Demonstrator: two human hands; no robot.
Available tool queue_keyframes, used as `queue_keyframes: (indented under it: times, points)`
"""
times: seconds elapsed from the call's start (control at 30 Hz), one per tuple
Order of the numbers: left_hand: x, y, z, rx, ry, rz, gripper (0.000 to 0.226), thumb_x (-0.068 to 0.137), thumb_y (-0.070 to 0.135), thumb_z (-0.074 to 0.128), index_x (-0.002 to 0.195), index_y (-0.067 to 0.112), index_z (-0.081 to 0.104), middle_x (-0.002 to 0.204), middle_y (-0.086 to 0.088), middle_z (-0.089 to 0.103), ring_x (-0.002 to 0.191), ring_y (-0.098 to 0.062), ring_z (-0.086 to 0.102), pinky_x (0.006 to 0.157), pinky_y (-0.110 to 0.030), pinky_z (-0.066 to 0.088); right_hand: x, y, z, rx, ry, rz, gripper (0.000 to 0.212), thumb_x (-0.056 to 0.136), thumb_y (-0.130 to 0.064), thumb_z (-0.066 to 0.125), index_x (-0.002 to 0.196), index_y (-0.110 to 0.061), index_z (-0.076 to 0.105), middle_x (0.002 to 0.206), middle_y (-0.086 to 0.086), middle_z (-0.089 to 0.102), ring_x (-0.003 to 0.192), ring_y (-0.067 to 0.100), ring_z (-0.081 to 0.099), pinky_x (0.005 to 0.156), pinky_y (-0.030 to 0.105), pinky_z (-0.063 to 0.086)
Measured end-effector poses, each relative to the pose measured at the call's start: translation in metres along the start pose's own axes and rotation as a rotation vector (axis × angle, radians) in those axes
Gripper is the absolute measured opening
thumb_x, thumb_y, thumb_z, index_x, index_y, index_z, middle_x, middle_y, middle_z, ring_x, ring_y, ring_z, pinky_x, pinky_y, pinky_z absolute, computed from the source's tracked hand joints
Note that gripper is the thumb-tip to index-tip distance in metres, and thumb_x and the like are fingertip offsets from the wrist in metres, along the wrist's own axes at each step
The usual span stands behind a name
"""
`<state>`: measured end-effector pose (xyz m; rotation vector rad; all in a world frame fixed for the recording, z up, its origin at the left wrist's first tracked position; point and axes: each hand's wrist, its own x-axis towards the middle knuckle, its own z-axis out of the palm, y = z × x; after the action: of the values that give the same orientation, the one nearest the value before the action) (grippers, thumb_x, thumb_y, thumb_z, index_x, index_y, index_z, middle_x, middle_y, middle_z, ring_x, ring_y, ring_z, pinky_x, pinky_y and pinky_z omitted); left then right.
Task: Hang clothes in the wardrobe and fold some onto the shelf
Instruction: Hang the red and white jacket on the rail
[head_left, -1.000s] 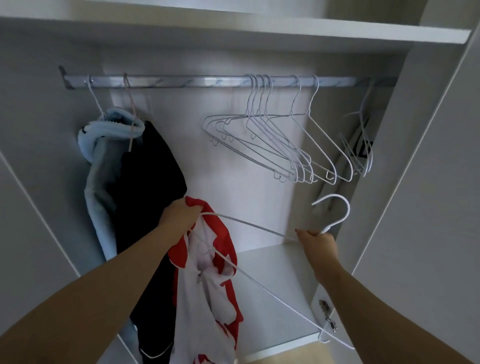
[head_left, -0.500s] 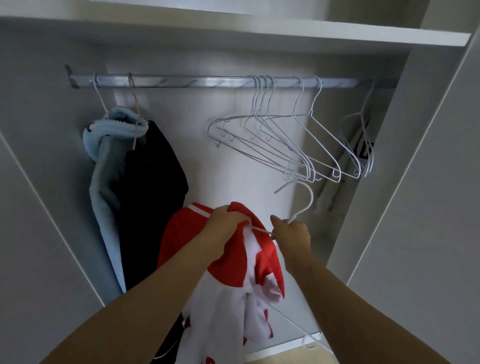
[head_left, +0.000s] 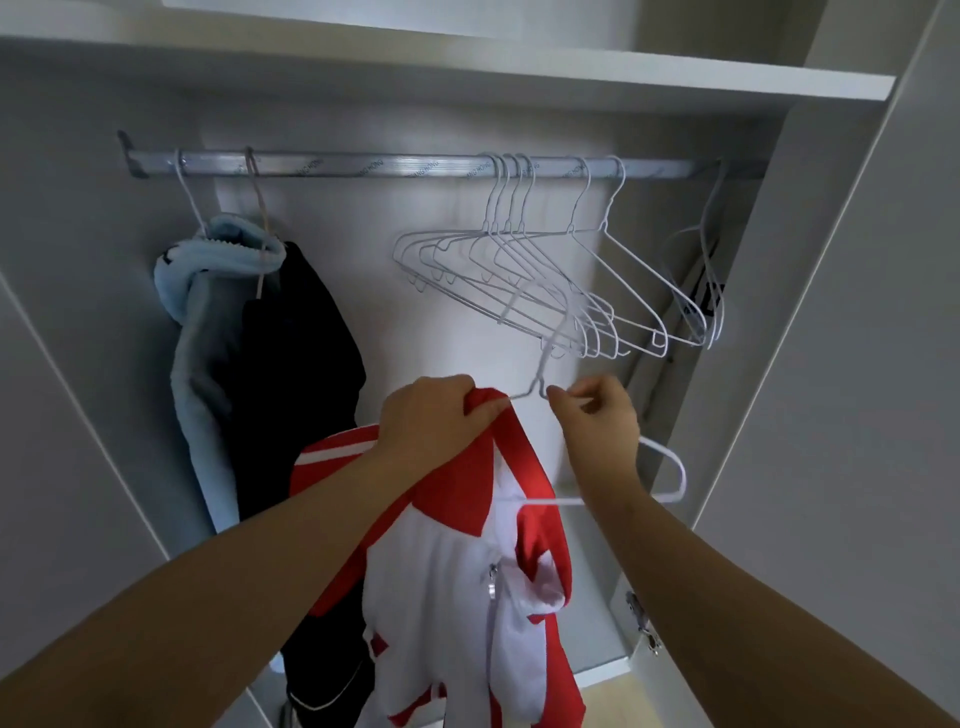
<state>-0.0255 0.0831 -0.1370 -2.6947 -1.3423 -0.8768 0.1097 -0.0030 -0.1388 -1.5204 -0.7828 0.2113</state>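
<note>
A red and white zip jacket (head_left: 467, 561) hangs from a white wire hanger (head_left: 670, 467) in front of the open wardrobe. My left hand (head_left: 431, 415) grips the jacket's red shoulder together with the hanger wire near its neck. My right hand (head_left: 597, 410) pinches the hanger wire just right of the neck. The hanger's hook rises blurred toward the empty hangers. Its right end sticks out bare past my right forearm. The metal rail (head_left: 363, 166) runs across above both hands.
A light blue garment (head_left: 208, 312) and a black one (head_left: 291, 364) hang at the rail's left end. Several empty white hangers (head_left: 545, 280) crowd the rail's right half. A shelf (head_left: 467, 67) sits above, a lower board (head_left: 597, 644) below right, and a door hinge (head_left: 641, 621) nearby.
Both hands rose with the jacket and hanger. My right hand moved along the wire to the neck's right side, and more of the jacket sits on the hanger.
</note>
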Motion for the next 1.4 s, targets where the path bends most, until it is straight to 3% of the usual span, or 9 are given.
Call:
queue_keyframes:
  times: [0.2,0.37,0.43,0.67,0.77,1.03,1.13,1.3,1.4]
  points:
    - [0.009,0.003,-0.031,-0.186,0.239,-0.18,0.047,0.085,0.06,0.046,0.064,0.017,0.048,0.057,0.006,0.044,0.063,-0.019,0.049,0.059,-0.026,0.036,-0.004,0.03,-0.015,-0.16,-0.127,0.162,0.024,0.082,-0.012,0.058,0.069,0.008,0.057,0.059,0.013,0.051,0.055,0.018,0.045,0.054,0.023,0.036]
    - [0.023,0.017,-0.066,-0.343,0.356,-0.078,0.056,0.076,0.062,0.046,0.062,0.008,0.05,0.052,0.002,0.045,0.058,-0.02,0.049,0.057,-0.029,0.038,-0.001,0.046,-0.01,-0.237,-0.507,0.398,0.033,0.081,-0.026,0.069,0.107,-0.011,0.053,0.095,0.0,0.06,0.085,0.017,0.059,0.07,0.023,0.047]
    - [0.026,0.018,-0.075,-0.363,0.378,-0.046,0.058,0.074,0.06,0.046,0.061,0.004,0.048,0.052,0.0,0.043,0.059,-0.023,0.049,0.06,-0.032,0.039,-0.005,0.046,-0.005,-0.347,-0.631,0.422,0.026,0.084,-0.024,0.066,0.107,-0.014,0.058,0.095,0.0,0.064,0.076,0.013,0.058,0.074,0.024,0.049]
    - [0.019,-0.015,-0.084,-0.313,0.342,0.006,0.054,0.077,0.056,0.045,0.067,0.004,0.057,0.058,-0.005,0.054,0.06,-0.023,0.054,0.06,-0.032,0.043,0.012,0.043,-0.018,0.258,-0.383,0.694,0.018,0.091,-0.005,0.056,0.106,0.005,0.061,0.08,0.014,0.069,0.068,0.025,0.065,0.07,0.036,0.057]
    - [0.015,-0.035,-0.086,-0.378,0.314,0.001,0.046,0.083,0.051,0.053,0.077,0.006,0.063,0.066,-0.009,0.059,0.064,-0.023,0.057,0.064,-0.031,0.046,0.019,0.031,-0.026,0.389,-0.463,0.731,0.008,0.088,-0.006,0.058,0.089,-0.004,0.066,0.066,0.01,0.071,0.054,0.019,0.067,0.056,0.029,0.058]
    - [0.016,-0.065,-0.094,-0.687,0.342,-0.156,0.013,0.087,0.037,0.059,0.076,0.031,0.062,0.073,0.003,0.062,0.067,-0.009,0.058,0.066,-0.024,0.046,0.024,0.016,-0.034,0.611,-0.63,0.723,0.02,0.086,-0.009,0.052,0.094,-0.005,0.069,0.085,0.016,0.073,0.073,0.027,0.071,0.068,0.037,0.058]
    - [0.003,-0.073,-0.091,-0.522,0.32,-0.058,0.021,0.084,0.045,0.054,0.073,0.029,0.06,0.067,0.006,0.06,0.06,-0.001,0.055,0.058,-0.011,0.042,0.034,0.015,-0.042,0.774,-0.546,0.712,0.017,0.081,-0.006,0.051,0.079,-0.009,0.067,0.066,0.013,0.069,0.059,0.025,0.069,0.06,0.037,0.057]
    - [-0.009,-0.086,-0.08,-0.357,0.377,-0.148,0.041,0.09,0.048,0.047,0.074,0.013,0.06,0.061,-0.004,0.056,0.06,-0.021,0.053,0.061,-0.031,0.041,0.04,0.007,-0.053,0.739,-0.583,0.758,0.046,0.067,-0.022,0.049,0.105,-0.001,0.063,0.096,0.022,0.067,0.081,0.035,0.068,0.075,0.042,0.049]
    - [-0.016,-0.08,-0.073,-0.29,0.408,-0.176,0.045,0.085,0.054,0.038,0.071,0.015,0.058,0.058,-0.004,0.055,0.058,-0.023,0.054,0.061,-0.032,0.042,0.041,0.007,-0.056,0.698,-0.573,0.825,0.052,0.06,-0.038,0.054,0.088,0.001,0.074,0.092,0.021,0.07,0.078,0.037,0.069,0.07,0.042,0.053]
